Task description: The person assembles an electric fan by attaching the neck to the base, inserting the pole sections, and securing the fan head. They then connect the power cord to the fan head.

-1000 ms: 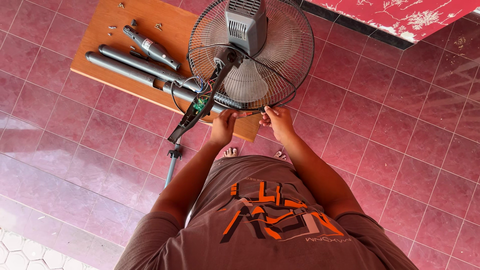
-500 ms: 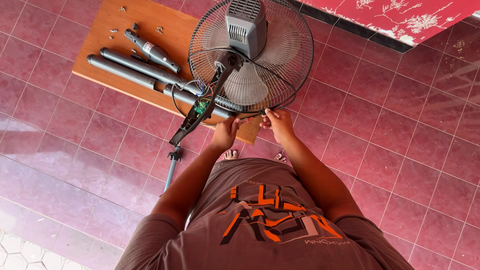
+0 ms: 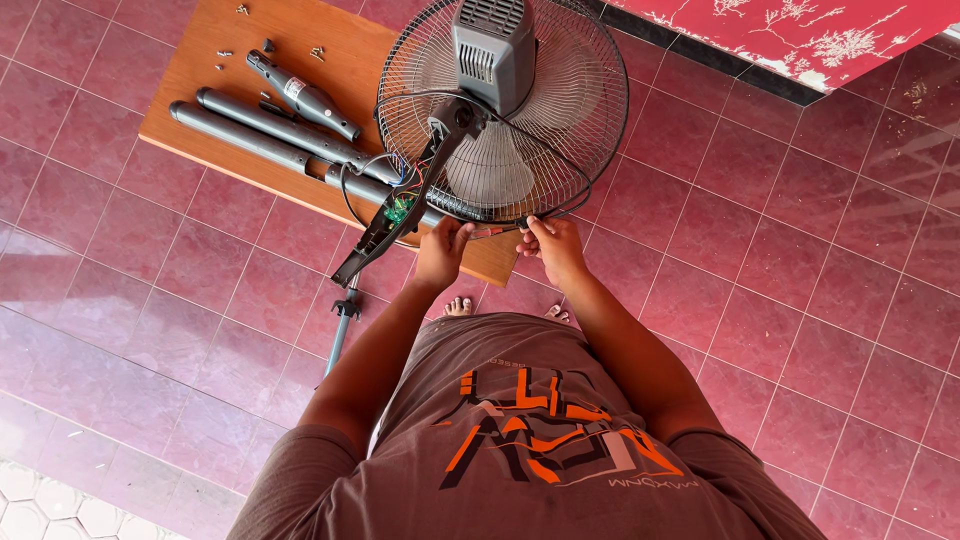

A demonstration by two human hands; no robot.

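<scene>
1. Two hands met at the lower rim of the fan cage [image 3: 503, 110]: the left hand [image 3: 441, 255] was clenched around a thin red-handled tool [image 3: 487, 232], apparently a small screwdriver, whose tip pointed toward the right hand.
2. Just beside it, the right hand [image 3: 553, 247] pinched a black cable [image 3: 570, 205] where it ran along the bottom edge of the fan cage; whether the fingers also held a small part could not be made out.
3. Above the hands, the fan cage lay face down with its grey motor housing [image 3: 491, 45] uppermost and the blades visible through the wires.
4. Left of the fan cage's lower rim, the opened black neck piece [image 3: 385, 225] hung off the table edge, with a green circuit board [image 3: 401, 208] and coloured wires exposed inside it.
5. Further left of the fan cage, on the wooden table [image 3: 200, 60], lay two grey stand tubes [image 3: 270, 135], a dark power screwdriver [image 3: 303, 97] and scattered loose screws [image 3: 228, 60].
6. Judging from this, the fan seemed well into being taken apart or repaired: the stand was off, the neck was open and screws were out, while the cage remained closed and the wiring was not yet put back.
</scene>
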